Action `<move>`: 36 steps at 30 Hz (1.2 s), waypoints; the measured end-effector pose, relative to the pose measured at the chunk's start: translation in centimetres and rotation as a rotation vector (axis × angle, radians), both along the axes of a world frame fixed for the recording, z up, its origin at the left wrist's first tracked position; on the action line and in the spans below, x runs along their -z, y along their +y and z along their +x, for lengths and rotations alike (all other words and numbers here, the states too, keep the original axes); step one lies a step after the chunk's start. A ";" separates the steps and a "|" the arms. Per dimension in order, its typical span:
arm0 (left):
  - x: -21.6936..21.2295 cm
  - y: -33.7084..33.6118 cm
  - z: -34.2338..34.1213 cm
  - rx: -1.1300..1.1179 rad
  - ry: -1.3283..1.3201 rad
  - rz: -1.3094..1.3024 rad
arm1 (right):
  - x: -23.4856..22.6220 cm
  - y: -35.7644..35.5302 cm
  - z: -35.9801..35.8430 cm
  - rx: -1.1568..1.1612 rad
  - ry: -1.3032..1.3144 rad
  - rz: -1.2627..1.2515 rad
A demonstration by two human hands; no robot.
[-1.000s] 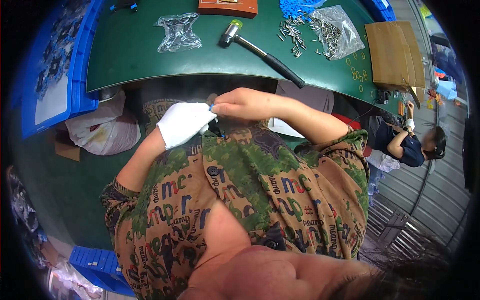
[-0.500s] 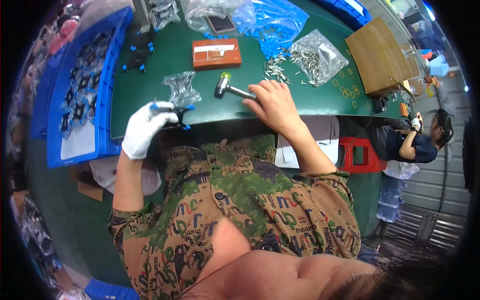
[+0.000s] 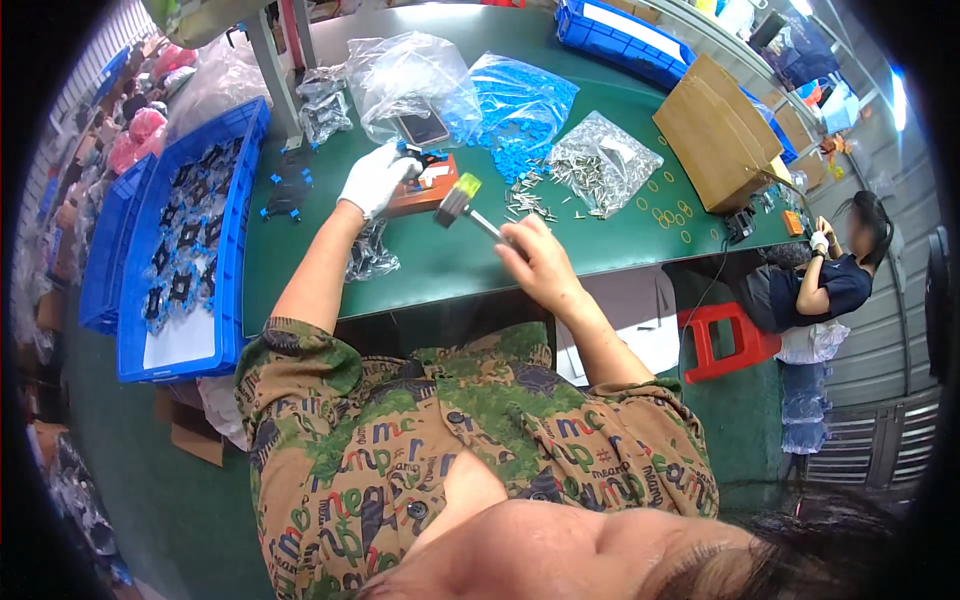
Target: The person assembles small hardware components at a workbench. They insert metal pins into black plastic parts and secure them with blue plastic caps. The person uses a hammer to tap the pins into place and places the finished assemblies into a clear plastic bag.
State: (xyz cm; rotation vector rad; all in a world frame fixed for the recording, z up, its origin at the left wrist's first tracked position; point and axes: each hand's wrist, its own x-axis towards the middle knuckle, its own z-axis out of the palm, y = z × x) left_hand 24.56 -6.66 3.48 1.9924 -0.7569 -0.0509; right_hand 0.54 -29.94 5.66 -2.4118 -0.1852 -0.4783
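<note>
My left hand [image 3: 374,182], in a white glove, grips a small black part with blue tips [image 3: 418,158] over the red-brown block [image 3: 442,178] on the green table. My fingers hide much of the part; whether it rests on the block I cannot tell. My bare right hand [image 3: 541,265] is closed round the handle of a small hammer [image 3: 456,204]. The hammer's metal head, with a yellow-green face, is raised just right of the block. Beyond the hammer lie loose metal pins [image 3: 528,200] and small blue pieces [image 3: 515,150].
A blue crate [image 3: 232,240] of black-and-blue parts stands at left. Clear bags [image 3: 375,255] and a phone [image 3: 424,128] lie on the table [image 3: 590,245]. At right are a cardboard box [image 3: 715,130], yellowish rings [image 3: 672,215], a red stool [image 3: 735,345] and a co-worker [image 3: 840,280].
My left hand has carried the black part from the table's near edge forward to the block. The hammer has been lifted, its head tilting up beside the block. The view has shifted.
</note>
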 end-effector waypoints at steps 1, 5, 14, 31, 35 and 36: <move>0.2 -0.2 0.6 0.009 -0.059 0.056 | 0.4 -0.5 0.8 -0.045 -0.204 0.018; -1.1 -0.4 0.0 0.066 -0.111 0.135 | -4.1 1.1 1.9 -0.010 0.407 0.548; -2.5 0.2 -0.6 0.104 -0.030 0.182 | -8.3 1.9 7.5 -0.070 -0.147 0.267; -2.2 3.3 4.2 0.195 -0.007 0.136 | -4.4 -1.2 4.2 -0.043 0.050 0.186; -7.8 1.9 1.7 0.176 -0.406 0.833 | -2.1 -2.6 2.3 0.055 0.173 0.236; -8.4 1.3 0.8 0.151 -0.487 1.001 | -1.5 -2.8 2.1 0.063 0.172 0.248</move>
